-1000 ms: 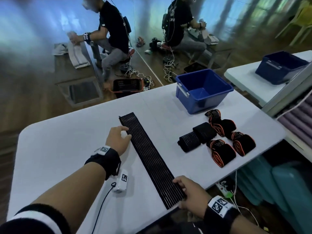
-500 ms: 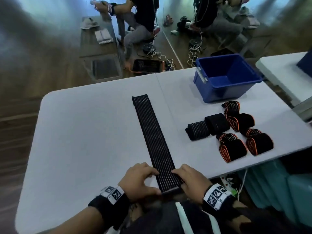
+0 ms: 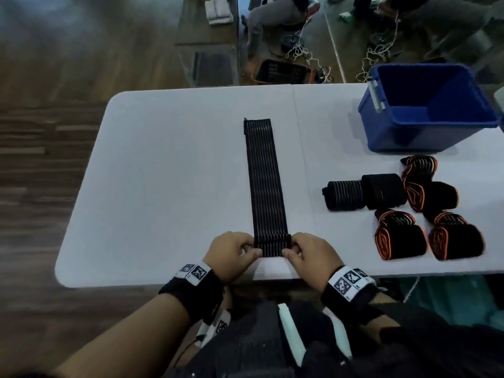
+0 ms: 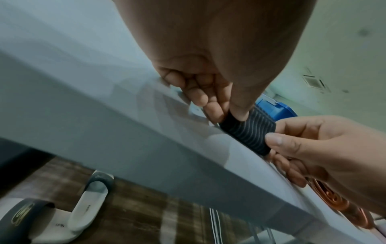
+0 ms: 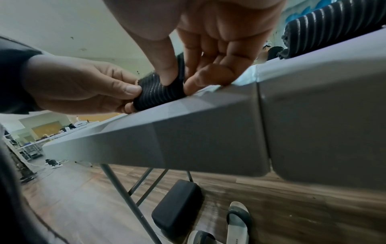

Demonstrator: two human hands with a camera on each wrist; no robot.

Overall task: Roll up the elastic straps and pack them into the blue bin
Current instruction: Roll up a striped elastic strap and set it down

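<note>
Flat strap (image 3: 266, 184), centre of frame: black with thin pale lengthwise stripes. Table (image 3: 163, 173): white top, grey edge in the wrist views. Bin (image 3: 425, 137), upper right: blue, pale grey handle clip. Rolled straps at right: one black with pale stripes (image 3: 344, 195), one plain black (image 3: 383, 190), four black with orange edging (image 3: 399, 236). Wristbands (image 3: 195, 293): black, white tags with black square codes. Floor (image 3: 54, 132): dark brown wood grain. Slippers (image 4: 62, 213), lower left of left wrist view: white and black.
</note>
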